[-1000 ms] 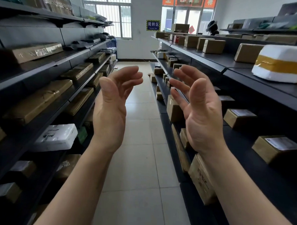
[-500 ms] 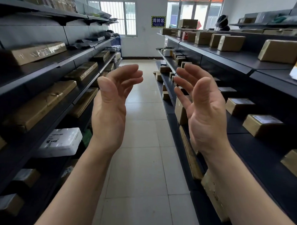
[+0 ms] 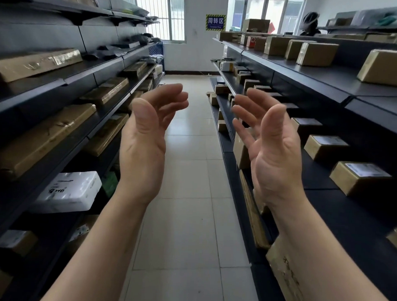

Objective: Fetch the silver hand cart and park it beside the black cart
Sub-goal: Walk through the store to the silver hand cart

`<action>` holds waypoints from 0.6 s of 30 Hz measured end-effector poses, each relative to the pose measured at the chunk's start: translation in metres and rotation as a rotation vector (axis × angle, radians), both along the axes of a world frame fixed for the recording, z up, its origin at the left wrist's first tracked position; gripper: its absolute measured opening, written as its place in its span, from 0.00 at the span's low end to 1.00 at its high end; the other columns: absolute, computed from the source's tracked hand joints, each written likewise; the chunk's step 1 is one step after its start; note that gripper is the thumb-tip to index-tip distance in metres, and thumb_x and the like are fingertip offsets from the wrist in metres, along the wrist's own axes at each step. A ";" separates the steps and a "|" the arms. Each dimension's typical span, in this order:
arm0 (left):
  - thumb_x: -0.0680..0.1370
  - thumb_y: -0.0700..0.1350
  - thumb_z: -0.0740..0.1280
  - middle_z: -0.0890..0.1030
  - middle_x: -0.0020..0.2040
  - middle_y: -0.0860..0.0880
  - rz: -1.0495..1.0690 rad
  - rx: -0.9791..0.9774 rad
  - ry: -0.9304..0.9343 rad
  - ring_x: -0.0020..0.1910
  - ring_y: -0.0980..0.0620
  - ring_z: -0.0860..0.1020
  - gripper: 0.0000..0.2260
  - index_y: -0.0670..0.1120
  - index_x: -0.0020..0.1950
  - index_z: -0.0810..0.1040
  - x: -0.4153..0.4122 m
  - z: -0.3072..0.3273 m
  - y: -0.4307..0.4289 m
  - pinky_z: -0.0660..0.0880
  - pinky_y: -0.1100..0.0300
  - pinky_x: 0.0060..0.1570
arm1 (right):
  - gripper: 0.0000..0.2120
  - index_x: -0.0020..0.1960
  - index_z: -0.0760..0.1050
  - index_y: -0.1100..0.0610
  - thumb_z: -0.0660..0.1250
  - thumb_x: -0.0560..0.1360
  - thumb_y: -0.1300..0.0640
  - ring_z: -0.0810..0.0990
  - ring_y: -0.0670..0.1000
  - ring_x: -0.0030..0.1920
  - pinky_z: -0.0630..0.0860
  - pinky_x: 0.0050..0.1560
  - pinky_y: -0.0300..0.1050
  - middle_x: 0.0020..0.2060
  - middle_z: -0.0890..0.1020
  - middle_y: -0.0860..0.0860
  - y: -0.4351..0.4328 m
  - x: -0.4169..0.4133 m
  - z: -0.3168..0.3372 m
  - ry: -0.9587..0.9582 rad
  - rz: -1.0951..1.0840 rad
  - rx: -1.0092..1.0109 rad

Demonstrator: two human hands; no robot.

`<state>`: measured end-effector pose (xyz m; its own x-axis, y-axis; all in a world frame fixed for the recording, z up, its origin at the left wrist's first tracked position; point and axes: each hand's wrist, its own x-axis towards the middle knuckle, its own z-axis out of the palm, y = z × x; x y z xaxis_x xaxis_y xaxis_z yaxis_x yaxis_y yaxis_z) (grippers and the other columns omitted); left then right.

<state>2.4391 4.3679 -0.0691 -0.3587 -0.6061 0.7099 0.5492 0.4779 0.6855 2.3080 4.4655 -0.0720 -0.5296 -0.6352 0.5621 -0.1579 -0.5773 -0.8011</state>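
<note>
The left hand and the right hand were raised side by side in front of the camera, palms turned toward each other and well apart, bare forearms running up from the bottom corners. The left fingers were loosely spread and gently bent inward, the thumb upright nearest the camera; they held nothing. The right fingers were likewise spread and lightly curved, thumb up, and also held nothing. Between the hands a pale tiled floor ran straight ahead as a narrow aisle toward a white far wall with a blue sign edged in yellow and black, and a barred window to its left. Dark shelves lined the left side, carrying long flat brown parcels laid lengthwise along the aisle and one white parcel on a lower level. Dark shelves on the right carried smaller brown boxes, among them a labelled box just right of the right wrist. Neither the silver cart nor the black cart showed in this view, so where the silver cart stood, which way it pointed and how its long axis lay could not be told.
</note>
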 end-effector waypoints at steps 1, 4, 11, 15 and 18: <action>0.70 0.69 0.57 0.79 0.55 0.48 -0.003 0.003 0.001 0.59 0.46 0.77 0.32 0.44 0.59 0.74 -0.003 0.001 -0.001 0.70 0.54 0.63 | 0.32 0.58 0.74 0.48 0.64 0.60 0.30 0.78 0.49 0.61 0.72 0.67 0.52 0.56 0.81 0.47 -0.002 -0.003 0.000 0.004 0.003 -0.001; 0.70 0.69 0.56 0.79 0.55 0.46 0.021 -0.005 0.014 0.59 0.45 0.77 0.34 0.42 0.60 0.74 -0.027 0.003 -0.013 0.70 0.52 0.64 | 0.30 0.57 0.73 0.49 0.62 0.62 0.32 0.78 0.49 0.61 0.70 0.68 0.53 0.55 0.81 0.47 -0.015 -0.030 0.004 0.002 0.025 -0.024; 0.71 0.68 0.55 0.78 0.55 0.43 0.058 -0.018 0.003 0.59 0.44 0.76 0.36 0.38 0.61 0.72 -0.086 0.006 -0.036 0.68 0.49 0.67 | 0.28 0.56 0.73 0.50 0.60 0.63 0.35 0.79 0.51 0.60 0.68 0.69 0.54 0.49 0.83 0.48 -0.042 -0.092 0.014 0.005 0.071 -0.036; 0.71 0.69 0.55 0.78 0.55 0.43 0.062 -0.020 0.005 0.60 0.44 0.76 0.36 0.38 0.60 0.73 -0.111 0.005 -0.047 0.68 0.50 0.67 | 0.28 0.56 0.73 0.51 0.60 0.63 0.35 0.80 0.50 0.60 0.69 0.69 0.53 0.48 0.83 0.48 -0.054 -0.120 0.012 -0.013 0.082 -0.039; 0.70 0.69 0.56 0.78 0.54 0.45 0.061 -0.009 0.002 0.59 0.46 0.76 0.35 0.41 0.59 0.73 -0.127 0.002 -0.054 0.69 0.52 0.65 | 0.28 0.56 0.72 0.52 0.60 0.63 0.36 0.80 0.51 0.59 0.68 0.69 0.54 0.48 0.84 0.49 -0.064 -0.136 0.008 -0.026 0.095 -0.031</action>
